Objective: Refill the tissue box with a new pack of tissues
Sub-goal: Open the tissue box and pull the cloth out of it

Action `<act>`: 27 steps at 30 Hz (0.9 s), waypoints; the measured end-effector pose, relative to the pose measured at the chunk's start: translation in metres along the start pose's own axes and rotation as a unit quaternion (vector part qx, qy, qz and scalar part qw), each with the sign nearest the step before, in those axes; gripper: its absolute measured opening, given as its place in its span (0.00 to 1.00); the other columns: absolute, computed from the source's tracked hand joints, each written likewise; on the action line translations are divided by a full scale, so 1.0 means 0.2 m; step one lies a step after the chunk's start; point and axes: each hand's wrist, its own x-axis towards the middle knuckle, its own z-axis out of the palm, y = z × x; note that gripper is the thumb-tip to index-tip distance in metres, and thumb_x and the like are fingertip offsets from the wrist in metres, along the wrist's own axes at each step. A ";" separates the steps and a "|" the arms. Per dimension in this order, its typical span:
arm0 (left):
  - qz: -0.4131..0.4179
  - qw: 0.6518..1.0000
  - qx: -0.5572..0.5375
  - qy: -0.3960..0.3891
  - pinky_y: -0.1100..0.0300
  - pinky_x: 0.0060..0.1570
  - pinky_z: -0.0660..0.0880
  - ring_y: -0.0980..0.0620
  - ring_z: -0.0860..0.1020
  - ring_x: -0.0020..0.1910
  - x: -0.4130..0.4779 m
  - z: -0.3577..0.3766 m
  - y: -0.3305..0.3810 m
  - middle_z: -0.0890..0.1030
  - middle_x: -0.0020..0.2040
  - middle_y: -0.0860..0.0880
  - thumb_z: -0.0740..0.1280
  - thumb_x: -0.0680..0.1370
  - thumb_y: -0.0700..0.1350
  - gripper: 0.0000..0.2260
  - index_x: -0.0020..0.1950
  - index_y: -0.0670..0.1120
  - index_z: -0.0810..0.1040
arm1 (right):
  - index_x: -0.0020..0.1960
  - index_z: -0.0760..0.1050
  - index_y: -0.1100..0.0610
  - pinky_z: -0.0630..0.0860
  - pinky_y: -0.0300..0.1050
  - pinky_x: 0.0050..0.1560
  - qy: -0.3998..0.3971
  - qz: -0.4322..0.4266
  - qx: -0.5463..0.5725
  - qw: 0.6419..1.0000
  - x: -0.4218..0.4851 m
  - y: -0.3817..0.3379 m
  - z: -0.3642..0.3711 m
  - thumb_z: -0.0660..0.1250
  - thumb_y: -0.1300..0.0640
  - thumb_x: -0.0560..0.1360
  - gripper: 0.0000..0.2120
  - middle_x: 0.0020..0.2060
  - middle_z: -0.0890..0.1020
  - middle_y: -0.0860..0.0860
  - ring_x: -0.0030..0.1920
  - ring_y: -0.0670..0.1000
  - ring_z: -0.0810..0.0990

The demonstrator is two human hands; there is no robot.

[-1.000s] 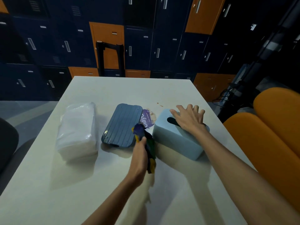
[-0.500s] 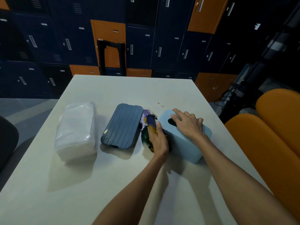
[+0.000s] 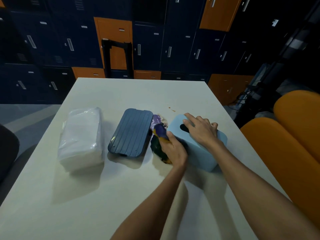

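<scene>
Tissue box of pale blue plastic (image 3: 206, 158) right of centre on white worktop (image 3: 121, 196), steadied under right grip (image 3: 200, 130), released and flat on top; left grip (image 3: 174, 149) clenched round crumpled purple-and-yellow wrapper (image 3: 160, 134) at box's left side; likely clearing old packaging; next, needs wrapper dropped, then reach to clear-wrapped white tissue pack (image 3: 81, 135) far left; dark blue ribbed lid (image 3: 131, 132) lying between.

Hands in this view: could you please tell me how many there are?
2. The right hand rests on top of the light blue tissue box; the left hand grips a crumpled dark wrapper just left of that box.
</scene>
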 end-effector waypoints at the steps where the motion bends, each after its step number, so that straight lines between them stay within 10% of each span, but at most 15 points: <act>1: -0.022 1.000 0.022 0.000 0.53 0.63 0.69 0.48 0.76 0.59 0.05 -0.01 0.04 0.79 0.57 0.49 0.50 0.81 0.62 0.25 0.63 0.47 0.74 | 0.70 0.60 0.40 0.58 0.61 0.62 0.001 0.002 0.001 1.000 0.00 0.00 0.00 0.44 0.41 0.81 0.20 0.63 0.74 0.54 0.64 0.58 0.69; 14: 0.010 0.995 0.041 -0.086 0.68 0.45 0.66 0.67 0.72 0.36 -0.12 -0.19 0.07 0.73 0.38 0.55 0.50 0.84 0.53 0.14 0.44 0.52 0.70 | 0.71 0.59 0.37 0.55 0.62 0.65 -0.018 -0.022 -0.001 1.000 0.00 0.00 0.00 0.44 0.40 0.80 0.20 0.67 0.72 0.52 0.66 0.58 0.68; 18: -0.029 0.988 0.101 -0.114 0.58 0.54 0.63 0.52 0.71 0.52 0.07 -0.19 0.18 0.75 0.50 0.52 0.47 0.83 0.58 0.22 0.60 0.49 0.76 | 0.70 0.60 0.38 0.56 0.60 0.64 -0.016 -0.026 0.007 1.000 0.00 0.00 -0.01 0.45 0.40 0.80 0.20 0.65 0.74 0.51 0.65 0.57 0.69; 27: -0.150 0.979 -0.115 -0.073 0.57 0.37 0.76 0.48 0.79 0.37 0.21 -0.45 0.10 0.82 0.40 0.47 0.55 0.81 0.60 0.21 0.44 0.48 0.79 | 0.69 0.65 0.33 0.42 0.66 0.71 -0.082 -0.153 0.031 0.984 0.03 0.09 -0.05 0.50 0.36 0.77 0.21 0.75 0.62 0.44 0.76 0.49 0.53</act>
